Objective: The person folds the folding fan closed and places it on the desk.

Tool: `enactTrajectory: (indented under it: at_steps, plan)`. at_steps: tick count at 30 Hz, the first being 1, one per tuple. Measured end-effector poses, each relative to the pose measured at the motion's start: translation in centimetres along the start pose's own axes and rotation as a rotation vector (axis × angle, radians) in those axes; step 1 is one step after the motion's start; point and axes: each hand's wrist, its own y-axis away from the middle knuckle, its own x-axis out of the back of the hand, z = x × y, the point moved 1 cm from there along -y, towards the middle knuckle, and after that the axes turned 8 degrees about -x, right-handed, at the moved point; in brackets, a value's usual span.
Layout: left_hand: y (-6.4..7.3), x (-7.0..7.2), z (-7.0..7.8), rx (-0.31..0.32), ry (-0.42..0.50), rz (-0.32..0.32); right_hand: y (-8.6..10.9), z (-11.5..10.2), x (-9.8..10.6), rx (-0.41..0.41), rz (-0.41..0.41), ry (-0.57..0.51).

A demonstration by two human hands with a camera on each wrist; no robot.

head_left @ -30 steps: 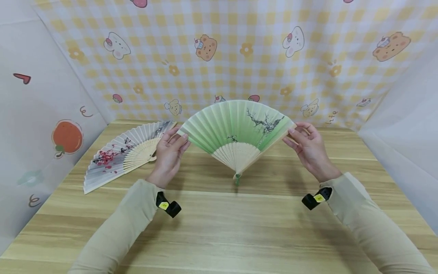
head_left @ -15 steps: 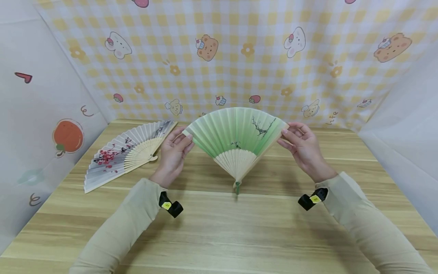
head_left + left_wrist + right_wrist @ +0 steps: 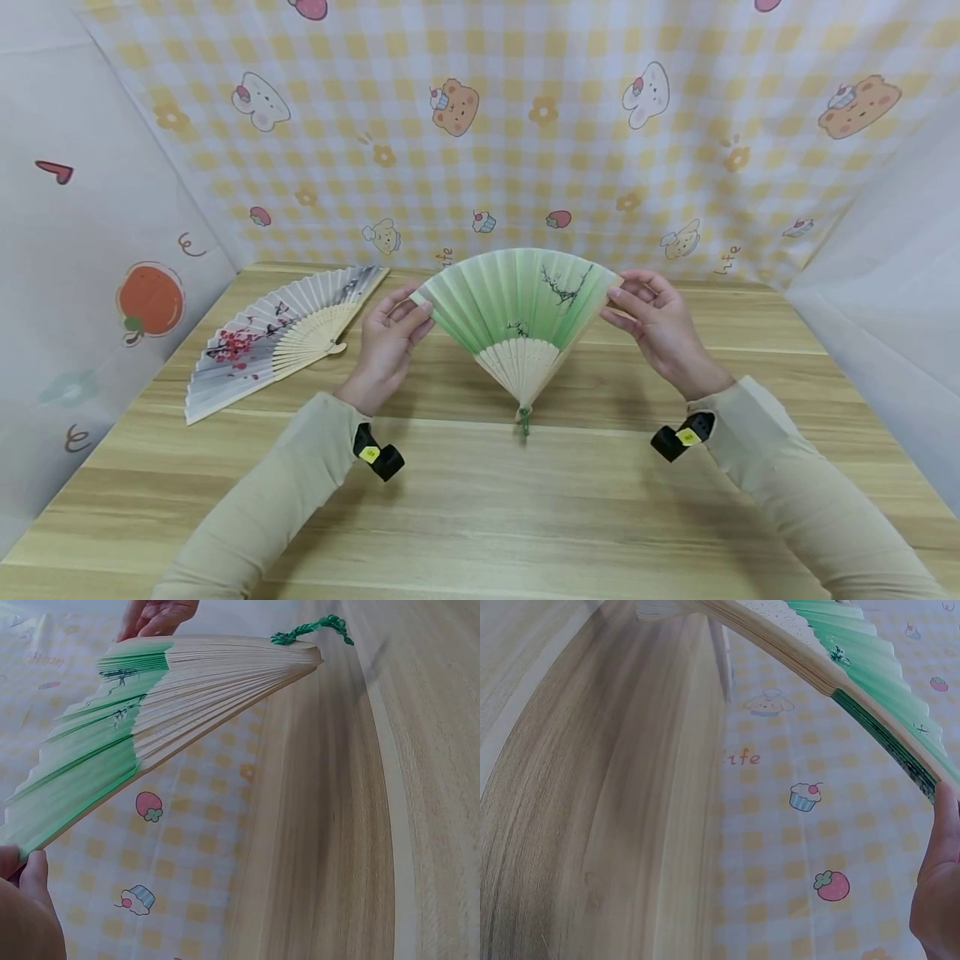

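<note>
A green folding fan (image 3: 495,304), partly spread, is held up above the table between both hands. Its pale ribs meet at the bottom, where a green cord (image 3: 525,421) hangs. The left hand (image 3: 388,346) pinches the fan's left outer end between thumb and fingers. At the opposite end, the right hand (image 3: 660,329) grips the other edge, thumb in front. In the left wrist view the fan (image 3: 97,735) slants away from the left thumb. The right wrist view shows several folds of the fan (image 3: 885,742) bunched together near the right thumb.
A grey folding fan (image 3: 262,333) with red blossoms lies spread on the wooden table (image 3: 525,517), left of the left hand. Behind the table hangs a yellow checked cloth (image 3: 495,167). White sheets flank both sides.
The green fan has narrowed as the hands came closer together. It has also dropped lower, and the cord now hangs nearer the table's front. The grey fan has stayed put.
</note>
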Motion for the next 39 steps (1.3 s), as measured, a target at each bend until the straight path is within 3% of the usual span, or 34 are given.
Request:
enactTrajectory:
  at_steps: [18, 27, 32, 39]
  plan:
    - [0.1, -0.9, -0.2, -0.011, -0.038, -0.062, -0.2, 0.2, -1.0, -0.008, -0.004, 0.081]
    - [0.2, -1.4, -0.3, -0.022, -0.044, -0.127, -0.2, 0.3, -1.4, -0.008, 0.003, 0.123]
    - [0.3, -1.5, -0.2, -0.025, -0.093, -0.176, -0.2, 0.4, -1.7, -0.022, 0.0, 0.144]
    - [0.3, -1.7, -0.3, -0.021, -0.116, -0.196, -0.1, 0.5, -2.1, -0.044, 0.008, 0.166]
